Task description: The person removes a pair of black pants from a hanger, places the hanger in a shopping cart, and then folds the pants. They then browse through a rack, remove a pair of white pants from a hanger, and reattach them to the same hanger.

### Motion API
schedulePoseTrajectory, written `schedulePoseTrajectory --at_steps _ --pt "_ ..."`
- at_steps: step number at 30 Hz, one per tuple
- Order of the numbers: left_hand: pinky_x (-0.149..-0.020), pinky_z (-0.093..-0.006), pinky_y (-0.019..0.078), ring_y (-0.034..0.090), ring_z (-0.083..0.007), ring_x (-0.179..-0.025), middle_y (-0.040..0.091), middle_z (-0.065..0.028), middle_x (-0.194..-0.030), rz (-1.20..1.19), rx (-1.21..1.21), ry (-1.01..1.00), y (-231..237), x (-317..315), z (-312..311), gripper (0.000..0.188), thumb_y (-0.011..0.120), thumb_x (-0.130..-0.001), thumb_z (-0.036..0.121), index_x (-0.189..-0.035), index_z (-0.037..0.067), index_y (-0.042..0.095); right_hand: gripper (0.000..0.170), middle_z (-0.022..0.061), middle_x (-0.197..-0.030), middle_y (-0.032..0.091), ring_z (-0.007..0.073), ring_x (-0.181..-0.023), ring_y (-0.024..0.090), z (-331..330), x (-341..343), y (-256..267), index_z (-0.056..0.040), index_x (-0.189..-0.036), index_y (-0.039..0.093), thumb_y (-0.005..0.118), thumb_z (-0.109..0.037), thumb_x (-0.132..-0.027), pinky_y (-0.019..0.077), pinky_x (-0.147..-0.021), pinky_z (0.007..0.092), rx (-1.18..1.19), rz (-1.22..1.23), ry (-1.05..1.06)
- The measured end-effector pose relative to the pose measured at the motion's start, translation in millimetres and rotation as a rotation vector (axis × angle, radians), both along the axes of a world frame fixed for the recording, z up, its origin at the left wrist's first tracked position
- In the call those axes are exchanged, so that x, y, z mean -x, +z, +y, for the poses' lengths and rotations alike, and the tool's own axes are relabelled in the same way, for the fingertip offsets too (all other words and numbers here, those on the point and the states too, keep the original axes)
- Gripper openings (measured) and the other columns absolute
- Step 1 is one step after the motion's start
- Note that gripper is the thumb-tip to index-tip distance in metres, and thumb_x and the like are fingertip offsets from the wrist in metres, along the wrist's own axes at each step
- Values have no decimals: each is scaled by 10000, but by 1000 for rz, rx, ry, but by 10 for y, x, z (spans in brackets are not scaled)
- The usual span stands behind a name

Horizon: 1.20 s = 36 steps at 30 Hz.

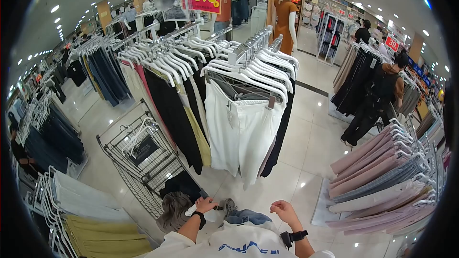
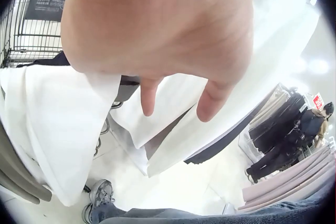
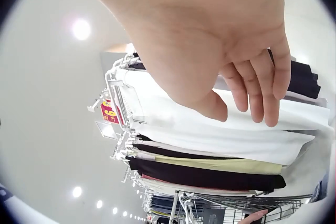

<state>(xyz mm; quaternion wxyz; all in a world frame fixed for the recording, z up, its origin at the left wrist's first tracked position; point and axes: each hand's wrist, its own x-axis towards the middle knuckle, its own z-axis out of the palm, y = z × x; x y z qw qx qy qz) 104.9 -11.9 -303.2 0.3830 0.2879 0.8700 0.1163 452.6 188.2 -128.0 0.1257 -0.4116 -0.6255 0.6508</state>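
My left hand [image 1: 205,205] is at the near end of a wire cart [image 1: 138,172], fingers loosely bent, beside a grey garment [image 1: 176,210] and a white cloth [image 1: 191,209]. In the left wrist view the hand [image 2: 163,29] hangs palm down near white fabric [image 2: 58,124]; whether it touches the cart or cloth I cannot tell. My right hand [image 1: 286,211] is raised in the air with relaxed fingers, holding nothing; the right wrist view shows its palm [image 3: 220,40]. Ahead, white trousers [image 1: 241,131] hang at the front of a rack, apart from the right hand.
White hangers [image 1: 248,74] hold black and yellow-green garments on that rack. Pink trousers [image 1: 368,153] hang at the right, olive ones [image 1: 103,236] at the lower left. A person in dark clothes [image 1: 377,95] stands at the right. My shoe [image 1: 230,207] is beside the cart.
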Motion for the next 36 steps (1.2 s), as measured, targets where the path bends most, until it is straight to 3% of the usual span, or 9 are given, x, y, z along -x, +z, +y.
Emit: schedulePoseTrajectory --at_steps 4,10,17,21,26,31,34,36 --pt "-1130 -499 185 322 -411 -1320 426 -238 -1382 99 -52 -6 -109 -167 -11 681 688 -705 624 -1241 204 663 266 122 -958 704 196 -881 695 -7 -72 -58 49 -1070 621 655 -177 -934 540 -817 301 -166 -65 120" --pt "-1123 -488 184 308 -412 -1320 441 -237 -1360 70 -92 40 -80 -241 15 646 696 -710 597 -1228 211 672 290 110 -950 711 186 -878 688 -204 -142 206 27 -1089 643 667 -214 -929 545 -811 298 -207 -159 318" --pt "-1118 -466 167 285 -395 -1316 419 -227 -1366 97 -93 7 -49 -534 99 626 702 -705 588 -1210 219 677 334 126 -955 722 210 -871 696 -311 -429 181 18 -1094 650 662 -263 -914 547 -823 310 -276 -310 383" --pt "-1104 -467 171 301 -395 -1282 421 -212 -1346 89 -49 -29 12 -700 154 589 712 -695 561 -1180 228 682 335 129 -953 724 214 -868 700 -359 -506 143 18 -1104 649 659 -257 -913 547 -820 311 -227 -274 363" --pt "-1093 -476 188 317 -402 -1267 414 -215 -1327 93 -47 -95 -47 -990 347 609 716 -683 581 -1183 236 676 349 131 -954 724 224 -876 701 -140 -765 -6 9 -1109 655 672 -276 -909 546 -823 322 -239 -237 341" --pt "-1083 -501 226 321 -420 -1280 388 -243 -1373 24 70 -143 -19 -1217 550 601 694 -686 588 -1182 249 688 342 137 -955 723 225 -883 700 280 -1016 180 6 -1104 657 679 -274 -910 547 -822 327 -287 -264 286" --pt "-1088 -504 222 309 -427 -1298 376 -253 -1387 -5 104 -95 -34 -1408 718 592 684 -691 599 -1168 247 697 334 154 -917 726 259 -850 716 612 -1258 55 18 -1054 662 685 -268 -883 556 -778 349 -271 -211 179" --pt "-1090 -506 219 306 -434 -1299 376 -255 -1386 -22 116 -54 -39 -1528 824 593 679 -693 600 -1169 247 696 332 161 -913 726 266 -846 716 883 -1389 -94 19 -1051 663 685 -266 -881 557 -778 352 -331 -276 259"
